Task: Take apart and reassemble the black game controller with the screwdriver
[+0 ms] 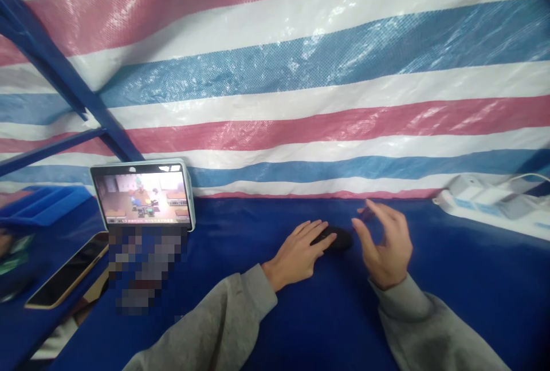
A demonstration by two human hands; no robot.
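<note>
A dark, rounded object like a computer mouse (339,239) lies on the blue tabletop (318,319). My left hand (301,253) reaches in from its left, with the fingers stretched out and resting on its left part. Just to the right of the dark object, my right hand (384,242) is raised a little above the table. Its thumb and fingers are curved and apart, with a gap between their tips. Something small and dark shows near the right fingertips, too blurred to make out.
At the left stands a lit tablet (144,196), with a phone (71,271) and a blue tray (45,205) beyond. A white power strip (485,210) with plugs lies at the back right. Striped sheeting (301,73) hangs behind the table. A blue metal frame (64,79) crosses the upper left.
</note>
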